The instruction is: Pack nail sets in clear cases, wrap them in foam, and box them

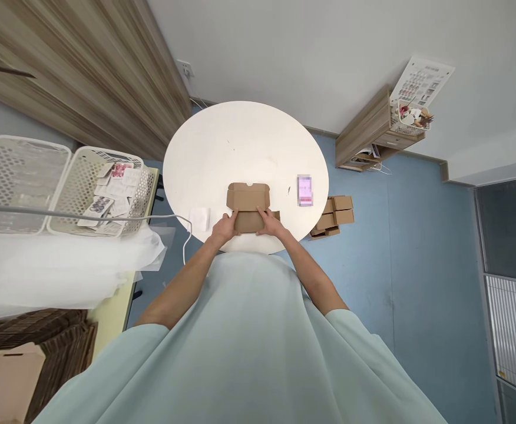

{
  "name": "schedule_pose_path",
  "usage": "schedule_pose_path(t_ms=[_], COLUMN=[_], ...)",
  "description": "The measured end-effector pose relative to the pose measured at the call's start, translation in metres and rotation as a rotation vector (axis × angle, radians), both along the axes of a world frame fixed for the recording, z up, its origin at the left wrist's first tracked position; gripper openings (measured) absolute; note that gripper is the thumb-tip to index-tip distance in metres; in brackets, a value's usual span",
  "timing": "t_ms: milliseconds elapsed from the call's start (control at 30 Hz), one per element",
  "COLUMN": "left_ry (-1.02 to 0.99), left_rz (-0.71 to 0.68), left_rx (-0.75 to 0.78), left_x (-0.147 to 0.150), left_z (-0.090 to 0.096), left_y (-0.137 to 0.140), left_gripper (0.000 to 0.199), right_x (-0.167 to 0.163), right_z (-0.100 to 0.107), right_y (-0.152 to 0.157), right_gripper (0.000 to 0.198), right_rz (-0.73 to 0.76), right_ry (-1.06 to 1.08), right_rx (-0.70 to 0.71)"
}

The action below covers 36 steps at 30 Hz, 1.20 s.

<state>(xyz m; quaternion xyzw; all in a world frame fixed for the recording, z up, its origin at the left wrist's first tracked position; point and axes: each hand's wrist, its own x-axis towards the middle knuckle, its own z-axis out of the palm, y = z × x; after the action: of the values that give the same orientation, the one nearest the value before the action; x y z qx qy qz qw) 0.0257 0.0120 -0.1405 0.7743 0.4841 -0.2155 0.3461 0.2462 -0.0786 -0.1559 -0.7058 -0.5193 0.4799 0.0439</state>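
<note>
A small brown cardboard box (248, 201) lies on the white oval table (240, 135) close to my body, its lid flap raised toward the far side. My left hand (225, 228) grips the box's left side, thumb along its edge. On the opposite side my right hand (270, 224) holds it the same way, with a loose side flap (277, 215) sticking out beside the fingers. Parts of the fingers are hidden behind the cardboard. Left of my left hand sits a flat white square item (199, 219).
A phone (304, 191) with a pink screen lies right on the table. Folded boxes (335, 215) are stacked on the floor beyond. At left, white baskets (96, 188), one with printed packets, stand near a cable (165, 217) and flattened cardboard (59, 341). A wooden cabinet (368, 129) stands by the wall.
</note>
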Motion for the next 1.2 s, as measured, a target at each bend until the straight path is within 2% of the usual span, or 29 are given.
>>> schedule_pose_path(t_ms=[67,133,200,267,367,467,533,1000,1200], left_ry=[0.009,0.01,0.005,-0.005,-0.021,-0.01,0.002,-0.022,-0.025], left_rz=[-0.006,-0.009,-0.006,0.004,0.023,0.024,0.015,0.041,0.067], left_rx=[0.003,-0.001,-0.003,0.0,0.006,0.007,0.006,-0.004,-0.003], left_x=[0.001,0.001,0.001,0.0,0.0,0.0,0.0,0.002,0.005], left_z=[-0.001,-0.002,-0.003,-0.004,-0.007,-0.008,-0.007,-0.008,-0.008], left_y=[-0.001,-0.002,-0.002,-0.003,-0.003,-0.003,-0.003,-0.013,-0.019], left_gripper=[0.108,0.108,0.109,0.107,0.104,0.103,0.104,0.106,0.105], right_x=[0.0,0.003,0.009,0.018,0.03,0.033,0.03,0.002,-0.005], right_z=[0.004,0.008,0.012,0.013,0.01,0.004,0.002,0.023,0.024], right_y=[-0.003,-0.011,-0.024,-0.038,-0.056,-0.064,-0.066,-0.045,-0.03], right_gripper=[0.141,0.125,0.101,0.079,0.061,0.039,0.028,0.015,0.027], right_rz=[-0.019,-0.077,-0.198,-0.368,-0.553,-0.577,-0.559,-0.427,-0.322], right_ry=[0.0,-0.013,-0.068,-0.174,-0.287,-0.282,-0.285,-0.231,-0.191], right_rx=[0.026,0.109,0.215,0.262,0.146,-0.003,-0.027,0.1,0.13])
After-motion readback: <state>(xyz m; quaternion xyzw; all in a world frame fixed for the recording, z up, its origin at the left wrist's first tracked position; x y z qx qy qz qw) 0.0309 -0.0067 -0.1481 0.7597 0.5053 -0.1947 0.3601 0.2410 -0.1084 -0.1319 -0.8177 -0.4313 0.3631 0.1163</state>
